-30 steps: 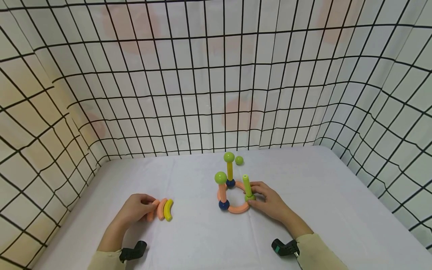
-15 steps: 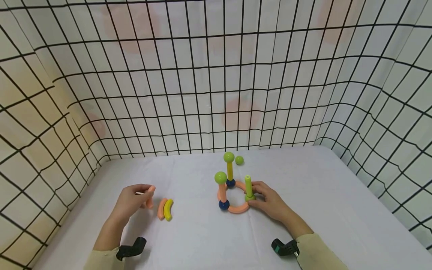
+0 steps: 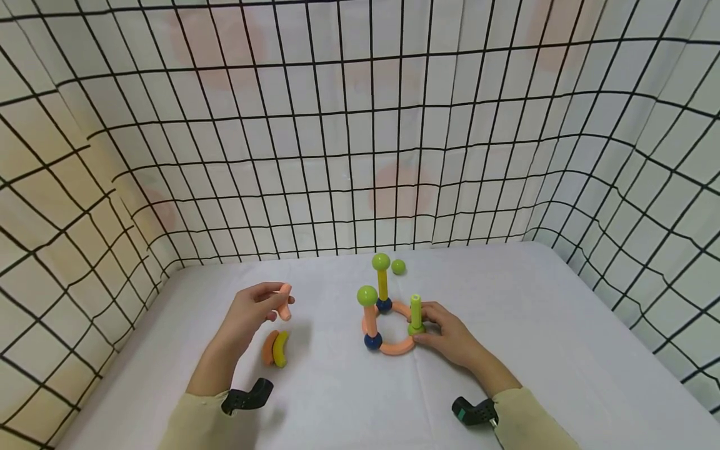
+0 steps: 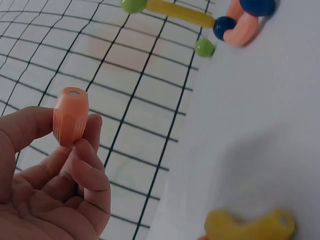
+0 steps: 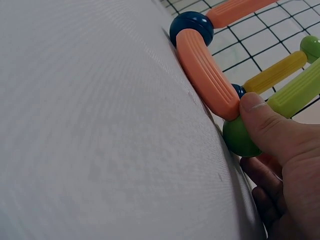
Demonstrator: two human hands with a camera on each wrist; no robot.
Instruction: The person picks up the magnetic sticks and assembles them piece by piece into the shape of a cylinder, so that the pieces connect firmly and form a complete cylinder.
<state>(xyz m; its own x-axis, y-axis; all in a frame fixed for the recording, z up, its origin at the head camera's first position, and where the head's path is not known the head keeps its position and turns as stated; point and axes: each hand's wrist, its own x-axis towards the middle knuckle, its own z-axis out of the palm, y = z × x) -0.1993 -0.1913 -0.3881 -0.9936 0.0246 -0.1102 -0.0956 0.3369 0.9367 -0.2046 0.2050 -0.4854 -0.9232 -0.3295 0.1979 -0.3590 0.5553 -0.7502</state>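
Observation:
Raised above the table on the left, my left hand (image 3: 251,312) pinches a curved orange magnetic rod (image 4: 71,117) between thumb and fingers. My right hand (image 3: 450,332) grips the green ball (image 5: 241,136) at the base of an upright light-green rod (image 3: 415,310). That ball joins a ring of curved orange rods (image 3: 398,347) on the table. Two dark blue balls (image 3: 373,340) in the ring carry an upright orange rod (image 3: 370,322) and a yellow rod (image 3: 383,285). Each of these is topped with a green ball (image 3: 367,295).
Below my left hand, a curved orange rod (image 3: 270,347) and a curved yellow rod (image 3: 280,349) lie side by side. A loose green ball (image 3: 398,267) sits behind the structure. Black-gridded white walls (image 3: 337,137) enclose the back and sides of the white table (image 3: 506,287).
My left hand has lifted the curved orange rod off the table and carried it right and away from me. Under my right hand, the light-green rod has tipped slightly to stand straighter.

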